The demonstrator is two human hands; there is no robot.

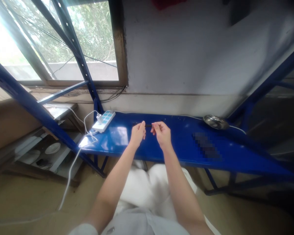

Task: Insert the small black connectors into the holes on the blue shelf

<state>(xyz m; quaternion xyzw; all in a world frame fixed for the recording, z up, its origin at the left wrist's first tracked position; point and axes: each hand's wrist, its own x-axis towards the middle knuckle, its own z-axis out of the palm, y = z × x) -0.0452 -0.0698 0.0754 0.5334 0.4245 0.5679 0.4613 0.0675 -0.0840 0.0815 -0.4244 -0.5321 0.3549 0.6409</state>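
Observation:
My left hand (137,134) and my right hand (162,134) are raised over the blue shelf (149,147), a short gap apart. Between them runs a thin, black, stick-like thing (148,125), roughly level. The left fingers are closed around one end of it, and the right thumb and fingertips pinch the other. Most of its length is hidden by the fingers, so its exact kind cannot be made out.
A white power strip (103,121) with a plug and white cable sits at the left end. Toward the right lie a shiny metal dish (215,122) and a pixelated dark object (206,146). Blue uprights (74,42) frame the shelf; a lower rack (51,160) stands left.

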